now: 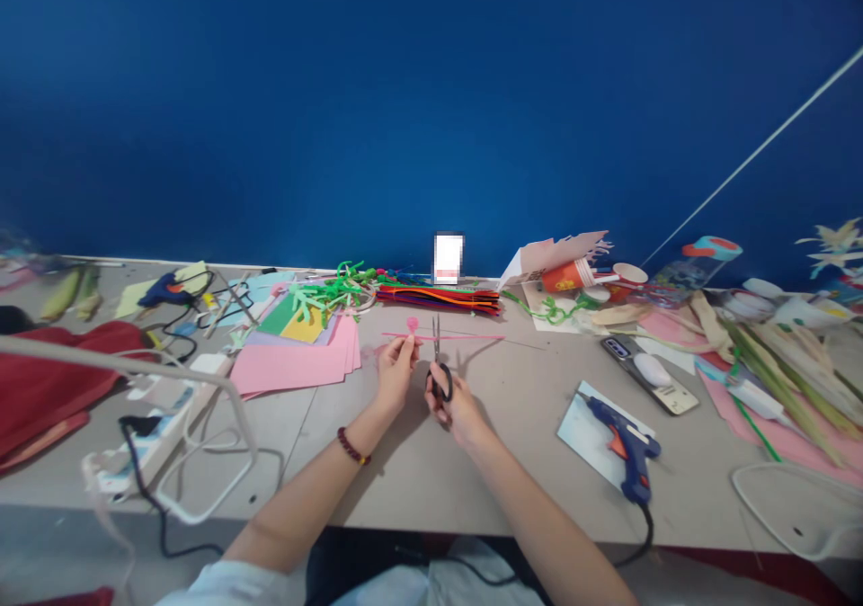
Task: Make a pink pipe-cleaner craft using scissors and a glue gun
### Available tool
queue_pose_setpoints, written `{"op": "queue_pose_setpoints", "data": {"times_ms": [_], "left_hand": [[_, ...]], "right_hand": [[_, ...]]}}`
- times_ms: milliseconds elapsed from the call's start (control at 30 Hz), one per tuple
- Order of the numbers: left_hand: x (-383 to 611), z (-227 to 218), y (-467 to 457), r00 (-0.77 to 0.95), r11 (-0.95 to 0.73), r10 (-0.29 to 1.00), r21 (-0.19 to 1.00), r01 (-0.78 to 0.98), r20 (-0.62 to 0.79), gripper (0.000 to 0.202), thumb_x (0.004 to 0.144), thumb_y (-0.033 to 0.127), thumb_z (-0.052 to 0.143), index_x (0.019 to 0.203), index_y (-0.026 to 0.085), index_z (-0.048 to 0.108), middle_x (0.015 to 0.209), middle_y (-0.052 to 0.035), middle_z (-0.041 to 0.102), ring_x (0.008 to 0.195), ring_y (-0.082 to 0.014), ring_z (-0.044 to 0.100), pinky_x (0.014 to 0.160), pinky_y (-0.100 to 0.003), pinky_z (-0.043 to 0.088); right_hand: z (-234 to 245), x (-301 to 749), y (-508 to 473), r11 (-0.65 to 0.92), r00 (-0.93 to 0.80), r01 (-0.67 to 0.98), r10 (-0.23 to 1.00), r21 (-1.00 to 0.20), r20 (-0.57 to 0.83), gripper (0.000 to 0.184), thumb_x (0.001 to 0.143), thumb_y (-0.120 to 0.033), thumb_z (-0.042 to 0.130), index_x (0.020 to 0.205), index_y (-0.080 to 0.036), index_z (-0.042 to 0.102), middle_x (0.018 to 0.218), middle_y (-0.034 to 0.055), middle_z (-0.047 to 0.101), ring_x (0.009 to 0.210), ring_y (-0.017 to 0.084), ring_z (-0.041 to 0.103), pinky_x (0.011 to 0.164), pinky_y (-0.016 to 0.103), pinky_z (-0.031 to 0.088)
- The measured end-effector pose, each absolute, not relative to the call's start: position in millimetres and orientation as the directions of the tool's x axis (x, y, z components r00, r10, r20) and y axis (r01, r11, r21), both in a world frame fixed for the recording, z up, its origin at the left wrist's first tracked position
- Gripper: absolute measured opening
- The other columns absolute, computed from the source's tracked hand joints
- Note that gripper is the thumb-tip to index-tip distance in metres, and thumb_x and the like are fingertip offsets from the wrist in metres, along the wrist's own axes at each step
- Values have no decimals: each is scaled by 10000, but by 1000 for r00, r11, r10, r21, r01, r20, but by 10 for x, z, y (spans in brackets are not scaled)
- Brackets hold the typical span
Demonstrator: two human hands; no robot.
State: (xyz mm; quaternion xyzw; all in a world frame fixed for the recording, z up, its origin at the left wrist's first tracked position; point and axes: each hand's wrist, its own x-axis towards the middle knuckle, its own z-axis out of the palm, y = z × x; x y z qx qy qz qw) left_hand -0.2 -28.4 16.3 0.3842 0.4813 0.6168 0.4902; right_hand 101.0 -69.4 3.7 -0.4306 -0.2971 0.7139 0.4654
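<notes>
Pink, thin pipe-cleaner stem point(472, 337) runs crosswise, pinched near its looped end by the left hand point(396, 368), while the right hand point(455, 405), curled through small black-handled steel scissors point(437, 352), holds them just right of that pinch, blades upright and square across the stem.

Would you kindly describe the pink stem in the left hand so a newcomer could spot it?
On the grey table below the blue wall, find the two hands at the middle. The left hand pinches a thin pink pipe cleaner held level, crossed by the scissors in the right hand. Unlike the stacked pipe cleaners behind, it is single and bears a small pink loop.
</notes>
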Motion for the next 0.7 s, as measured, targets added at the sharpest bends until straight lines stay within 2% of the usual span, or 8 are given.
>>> {"op": "queue_pose_setpoints", "data": {"times_ms": [367,533,700], "left_hand": [[1,132,-268,-215,-13,975,954,-299,-55,352,692,482,651,624,149,555,527,49,469,406,-45,328,380,-197,214],[-26,79,-219,-227,-9,971,934,-358,-78,364,674,492,667,636,145,566,520,55,463,398,-38,332,383,-188,218],[-60,67,-192,-249,-15,966,942,-335,-73,347,688,486,662,670,147,590,537,57,468,386,-31,323,369,-188,198]], "right_hand": [[90,987,-731,-389,-168,-390,921,-834,-351,473,664,-617,627,592,-167,501,350,-60,476,251,9,199,290,171,99],[65,1003,-701,-376,-54,-413,919,-830,-390,476,615,-618,658,567,-192,452,310,-91,400,245,22,199,286,182,101],[99,1077,-660,-347,-39,-370,933,-862,-359,458,648,-602,638,585,-179,473,374,-61,490,243,17,251,282,177,129]]}}
